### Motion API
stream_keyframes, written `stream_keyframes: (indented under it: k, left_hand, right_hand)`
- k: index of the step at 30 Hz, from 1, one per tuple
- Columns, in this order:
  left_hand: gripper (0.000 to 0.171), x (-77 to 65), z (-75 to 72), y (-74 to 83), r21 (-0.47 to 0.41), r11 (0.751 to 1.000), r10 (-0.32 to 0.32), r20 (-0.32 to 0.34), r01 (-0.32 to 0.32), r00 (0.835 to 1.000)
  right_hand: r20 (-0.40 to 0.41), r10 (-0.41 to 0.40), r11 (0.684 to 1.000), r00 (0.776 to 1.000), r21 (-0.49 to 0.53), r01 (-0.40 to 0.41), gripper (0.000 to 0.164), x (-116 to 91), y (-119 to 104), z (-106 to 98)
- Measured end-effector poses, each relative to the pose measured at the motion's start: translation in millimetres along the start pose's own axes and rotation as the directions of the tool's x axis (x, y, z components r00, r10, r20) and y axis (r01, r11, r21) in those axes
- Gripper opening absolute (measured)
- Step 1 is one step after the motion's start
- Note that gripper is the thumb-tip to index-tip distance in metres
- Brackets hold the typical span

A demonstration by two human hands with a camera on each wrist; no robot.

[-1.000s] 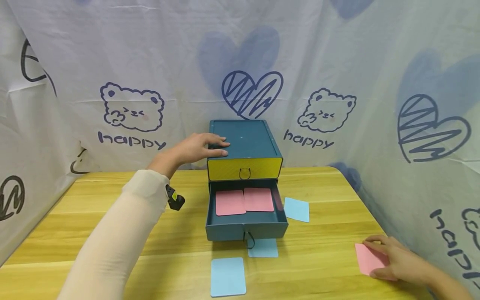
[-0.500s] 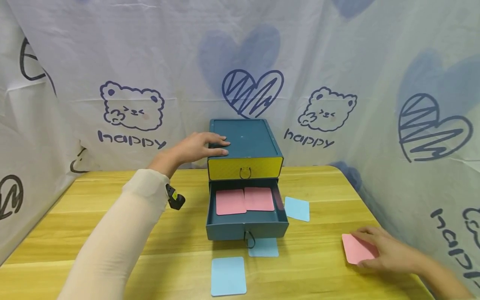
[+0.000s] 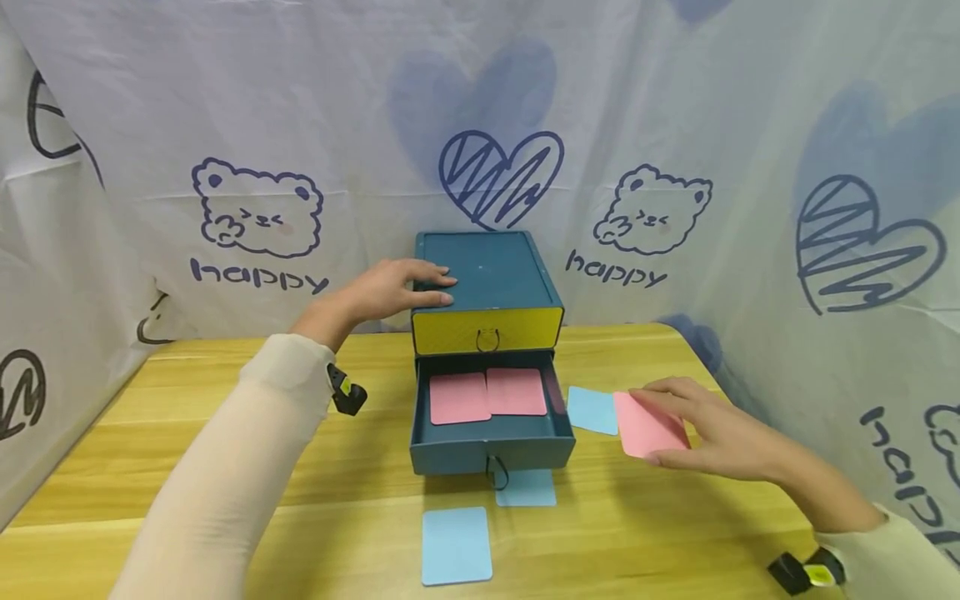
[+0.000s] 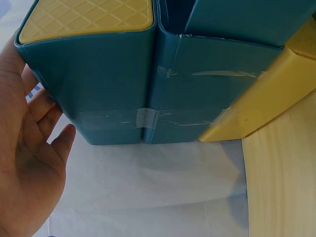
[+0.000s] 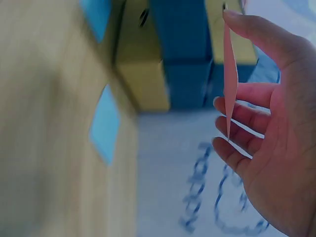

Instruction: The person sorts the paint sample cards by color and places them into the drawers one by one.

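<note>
A teal drawer box [image 3: 480, 271] with a yellow upper drawer front stands at the back of the table. My left hand [image 3: 386, 292] rests on its top left edge, fingers extended. Below, a teal drawer [image 3: 491, 456] is pulled out, with two pink cards, one on the left [image 3: 459, 398] and one on the right [image 3: 517, 392], lying flat inside. To the right, my right hand [image 3: 712, 429] pinches a pink card [image 3: 648, 425] by its edges, raised above the table. In the right wrist view that pink card [image 5: 230, 79] appears edge-on between thumb and fingers.
Three blue cards lie on the wooden table [image 3: 337, 517]: a front card [image 3: 456, 546], a card partly under the open drawer [image 3: 527, 489], and a right card [image 3: 592, 410] beside it. In the left wrist view, a yellow lower section [image 4: 266, 98] sits at the box's base. A printed curtain [image 3: 360, 125] hangs behind.
My right hand has lifted the pink card and carried it left and away from me toward the open drawer. The left hand stays on the box top.
</note>
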State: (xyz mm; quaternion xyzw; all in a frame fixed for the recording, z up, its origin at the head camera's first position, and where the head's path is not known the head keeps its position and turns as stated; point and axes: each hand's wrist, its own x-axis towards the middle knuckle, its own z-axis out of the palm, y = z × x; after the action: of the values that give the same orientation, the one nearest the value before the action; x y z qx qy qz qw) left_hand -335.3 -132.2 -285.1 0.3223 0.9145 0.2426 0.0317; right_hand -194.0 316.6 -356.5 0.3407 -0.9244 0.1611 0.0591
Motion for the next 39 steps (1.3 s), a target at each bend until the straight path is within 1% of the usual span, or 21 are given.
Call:
stream_keyframes:
  k: [4,7,10,13,16,21,25,30,32,35,39]
  left_hand:
    - [0.05,-0.2,-0.1,-1.3,-0.002,1.0,0.0,0.0,0.0,1.0]
    - [0.051,-0.3,-0.2,-1.3,-0.003,1.0,-0.003,-0.002,0.003,1.0]
    - [0.051,0.2,-0.2,-1.9,-0.002,1.0,-0.006,-0.005,0.006,1.0]
    - [0.05,0.1,0.7,-2.4,-0.002,1.0,-0.004,-0.005,0.004,1.0]
    - [0.05,-0.4,1.2,-2.3,0.003,1.0,-0.002,-0.008,0.003,1.0]
    - [0.05,-1.5,1.1,0.2,0.012,1.0,-0.009,-0.011,0.009,1.0]
    - [0.05,-1.0,1.8,-0.1,0.018,1.0,-0.016,-0.014,0.016,1.0]
    - [0.05,0.2,3.2,-1.4,0.02,1.0,-0.005,-0.018,0.006,1.0]
    - [0.05,0.1,3.1,-0.9,0.021,1.0,-0.003,-0.018,0.003,1.0]
    - [0.05,-0.9,2.2,0.0,0.019,1.0,-0.001,-0.019,0.002,1.0]
    - [0.05,-1.7,1.9,0.3,0.013,1.0,0.001,-0.017,-0.001,1.0]
  right_hand:
    - [0.01,-0.026,1.0,1.0,0.007,0.026,0.073,27.8,-27.2,-5.5]
    - [0.019,-0.058,0.998,0.998,0.015,0.057,0.074,47.7,-45.3,-5.4]
    - [0.034,-0.083,0.997,0.996,0.011,0.082,0.076,65.7,-58.8,-2.3]
    - [0.055,-0.094,0.996,0.994,0.0,0.094,0.078,81.6,-67.4,2.7]
    - [0.082,-0.086,0.996,0.993,0.004,0.086,0.078,95.8,-71.4,8.7]
    - [0.13,-0.073,0.997,0.989,0.0,0.074,0.071,115.2,-74.1,22.1]
    - [0.154,-0.078,0.995,0.985,-0.044,0.085,0.063,123.9,-79.6,33.4]
    - [0.185,-0.025,0.994,0.982,-0.104,0.045,0.058,127.3,-88.4,40.4]
    - [0.191,-0.016,0.994,0.981,-0.105,0.036,0.058,127.9,-89.4,42.7]
    - [0.187,-0.034,0.995,0.982,-0.089,0.052,0.056,128.2,-88.6,45.7]
    - [0.165,-0.062,0.995,0.984,-0.069,0.075,0.054,126.0,-88.7,44.9]
